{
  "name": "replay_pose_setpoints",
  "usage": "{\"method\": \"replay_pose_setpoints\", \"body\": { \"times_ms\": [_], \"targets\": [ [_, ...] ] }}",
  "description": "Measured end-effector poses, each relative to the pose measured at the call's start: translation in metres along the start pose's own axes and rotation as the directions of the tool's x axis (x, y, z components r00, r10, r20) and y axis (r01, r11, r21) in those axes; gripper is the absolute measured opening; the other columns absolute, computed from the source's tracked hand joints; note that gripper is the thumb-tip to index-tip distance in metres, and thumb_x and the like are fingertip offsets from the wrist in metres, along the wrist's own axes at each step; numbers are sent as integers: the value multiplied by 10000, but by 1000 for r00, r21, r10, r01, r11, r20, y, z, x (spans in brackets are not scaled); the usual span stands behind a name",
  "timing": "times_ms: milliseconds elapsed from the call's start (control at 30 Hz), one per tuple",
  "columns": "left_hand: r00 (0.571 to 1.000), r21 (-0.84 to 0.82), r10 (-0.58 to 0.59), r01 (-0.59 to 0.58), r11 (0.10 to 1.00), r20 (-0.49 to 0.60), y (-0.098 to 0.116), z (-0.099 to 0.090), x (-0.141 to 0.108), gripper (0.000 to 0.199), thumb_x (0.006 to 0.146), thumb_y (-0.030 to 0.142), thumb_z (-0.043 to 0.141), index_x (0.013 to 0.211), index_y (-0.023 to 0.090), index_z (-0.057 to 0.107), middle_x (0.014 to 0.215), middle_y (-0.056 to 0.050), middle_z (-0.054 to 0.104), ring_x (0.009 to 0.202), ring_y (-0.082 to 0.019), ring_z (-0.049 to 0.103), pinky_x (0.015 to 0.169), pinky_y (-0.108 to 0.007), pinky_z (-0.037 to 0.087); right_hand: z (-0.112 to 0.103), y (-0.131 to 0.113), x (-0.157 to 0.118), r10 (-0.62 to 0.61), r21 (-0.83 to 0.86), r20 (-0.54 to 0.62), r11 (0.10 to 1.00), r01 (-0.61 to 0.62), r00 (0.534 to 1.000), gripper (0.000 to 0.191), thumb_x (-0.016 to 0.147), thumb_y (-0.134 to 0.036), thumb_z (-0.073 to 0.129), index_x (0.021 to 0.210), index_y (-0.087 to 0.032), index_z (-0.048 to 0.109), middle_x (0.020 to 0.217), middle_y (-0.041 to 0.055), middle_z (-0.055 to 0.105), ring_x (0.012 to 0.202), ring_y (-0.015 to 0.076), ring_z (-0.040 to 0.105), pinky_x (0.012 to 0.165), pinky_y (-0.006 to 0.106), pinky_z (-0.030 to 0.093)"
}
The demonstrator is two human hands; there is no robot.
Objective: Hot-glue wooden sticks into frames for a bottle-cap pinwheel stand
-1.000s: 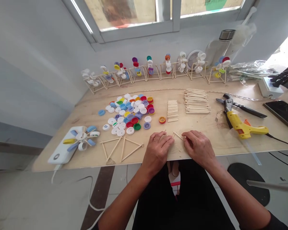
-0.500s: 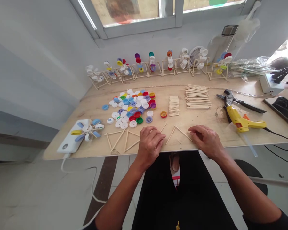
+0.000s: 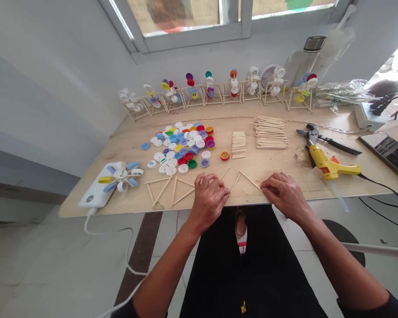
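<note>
Bent over the near edge of the wooden table (image 3: 139,198), I work two thin sticks set in a peak between my hands, its tip pointing away from me. My right hand (image 3: 283,192) has thumb and fingers drawn together at the lower end of the right stick (image 3: 251,180); whether they pinch it or only touch it, I cannot tell. My left hand (image 3: 209,194) lies with curled fingers, their tips beside the foot of the left stick (image 3: 235,183), its hold equally unclear.

Good work here, I judge, asks for light, even pressure: both sticks flat, feet level, the tips meeting cleanly at the peak. A nudge from either side could open the angle, so small moves of the fingertips serve better than moves of the wrist.

A third stick (image 3: 224,173) slants out from under my left hand, its lower part covered. To that hand's left lie two stick triangles, the nearer one (image 3: 174,191) with its right corner hidden by my hand. Whether glue binds the peak is too small to make out. Beyond my right hand, to its right, rests a yellow glue gun (image 3: 331,168), its nozzle hard to distinguish against the pruning shears (image 3: 338,145).
</note>
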State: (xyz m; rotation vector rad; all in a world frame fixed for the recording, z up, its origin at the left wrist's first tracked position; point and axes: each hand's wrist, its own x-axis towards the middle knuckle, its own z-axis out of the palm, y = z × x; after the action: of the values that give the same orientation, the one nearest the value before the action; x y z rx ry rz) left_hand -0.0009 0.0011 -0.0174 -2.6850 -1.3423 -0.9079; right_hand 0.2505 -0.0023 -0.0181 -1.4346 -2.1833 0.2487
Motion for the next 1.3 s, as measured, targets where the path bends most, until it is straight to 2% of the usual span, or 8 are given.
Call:
{"method": "replay_pose_setpoints", "body": {
  "times_ms": [367, 900, 1300],
  "targets": [
    [998, -32, 12, -14, 999, -58, -3, 8, -4, 109, 848, 173, 550, 806, 226, 636, 837, -6, 649, 1018, -216, 515, 1044, -495, 255, 4, 1, -1, 9, 6, -24, 1000, -8, 1000, 160, 855, -241, 526, 770, -217, 659, 774, 32, 644, 771, 172, 564, 744, 323, 388],
    [998, -39, 24, -27, 999, -55, -1, 10, -6, 130, 864, 205, 533, 812, 236, 648, 853, -13, 654, 1036, -220, 512, 1047, -492, 261, 6, 1, -3, 38, -8, -27, 999, -38, 999, 159, 850, -256, 523, 772, -228, 659, 780, 26, 648, 799, 181, 560, 754, 323, 370],
    [995, -44, -9, 4, 999, -103, 3, 8, -6, 104, 845, 181, 528, 805, 219, 616, 847, -26, 650, 1005, -234, 514, 1005, -472, 318, 6, 3, -4, 80, 52, -43, 996, -77, 996, 159, 835, -251, 532, 738, -216, 653, 756, 28, 636, 763, 162, 567, 729, 298, 393]
  ]
}}
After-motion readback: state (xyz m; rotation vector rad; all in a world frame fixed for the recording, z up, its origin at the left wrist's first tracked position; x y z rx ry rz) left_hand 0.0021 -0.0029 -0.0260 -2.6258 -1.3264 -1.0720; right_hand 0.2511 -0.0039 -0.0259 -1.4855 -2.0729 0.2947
